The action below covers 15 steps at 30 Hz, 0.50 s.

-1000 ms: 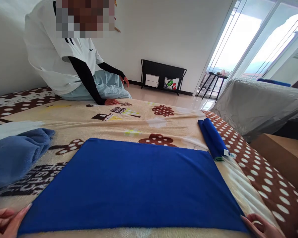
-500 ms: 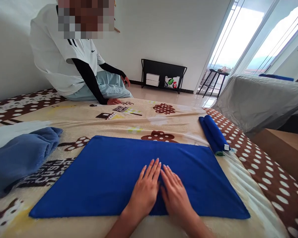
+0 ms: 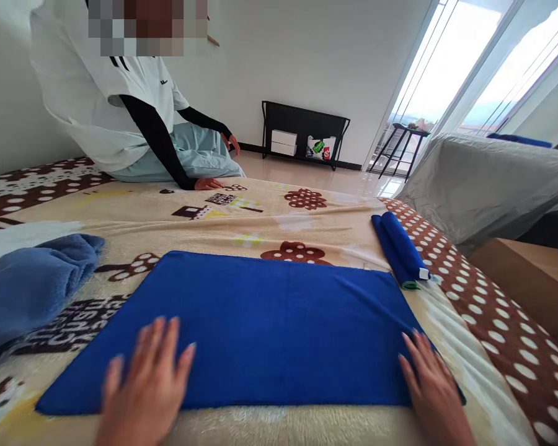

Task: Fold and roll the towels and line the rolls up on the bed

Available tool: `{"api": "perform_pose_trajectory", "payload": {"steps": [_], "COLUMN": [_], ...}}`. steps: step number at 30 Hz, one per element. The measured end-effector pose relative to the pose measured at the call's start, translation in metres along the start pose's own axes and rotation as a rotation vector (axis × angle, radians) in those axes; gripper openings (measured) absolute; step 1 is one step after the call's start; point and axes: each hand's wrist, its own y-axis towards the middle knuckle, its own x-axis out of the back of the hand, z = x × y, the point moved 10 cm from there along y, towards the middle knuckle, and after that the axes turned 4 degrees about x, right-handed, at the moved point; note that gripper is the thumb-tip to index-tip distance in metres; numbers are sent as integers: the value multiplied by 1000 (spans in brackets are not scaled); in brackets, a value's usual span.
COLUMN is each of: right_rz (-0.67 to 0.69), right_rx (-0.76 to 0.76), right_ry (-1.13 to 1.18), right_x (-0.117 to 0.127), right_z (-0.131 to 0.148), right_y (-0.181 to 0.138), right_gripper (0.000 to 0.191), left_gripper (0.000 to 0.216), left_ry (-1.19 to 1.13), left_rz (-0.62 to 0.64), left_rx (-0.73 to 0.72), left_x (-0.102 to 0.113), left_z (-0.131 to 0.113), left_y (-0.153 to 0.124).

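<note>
A bright blue towel [image 3: 270, 322] lies spread flat on a patterned beige blanket [image 3: 242, 223]. My left hand [image 3: 144, 384] rests palm down on the towel's near left part, fingers stretched out. My right hand [image 3: 430, 387] lies flat on the towel's near right corner, fingers also extended. Neither hand holds anything.
Two rolled blue towels [image 3: 400, 248] lie at the right, beside the brown dotted border. A lighter blue fleece bundle [image 3: 28, 285] sits at the left. Another person [image 3: 121, 105] kneels at the far left with one hand [image 3: 208, 183] on the blanket. A grey covered sofa [image 3: 488, 186] stands to the right.
My hands were at the towel's near corners, then side by side at its middle; now they have slid apart to its left and right ends.
</note>
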Motion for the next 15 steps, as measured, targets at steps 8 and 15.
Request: {"api": "perform_pose_trajectory", "payload": {"steps": [8, 15], "right_rz": [310, 236], "right_rx": [444, 231], "right_ry": [304, 235], "right_x": [-89, -87], "right_z": [232, 52], "right_y": [159, 183], "right_gripper": [50, 59], "left_gripper": [57, 59], "left_ry": [-138, -61], "left_rz": [329, 256], "left_rx": [-477, -174], "left_x": [-57, -61], "left_z": [-232, -50], "left_y": [104, 170]}}
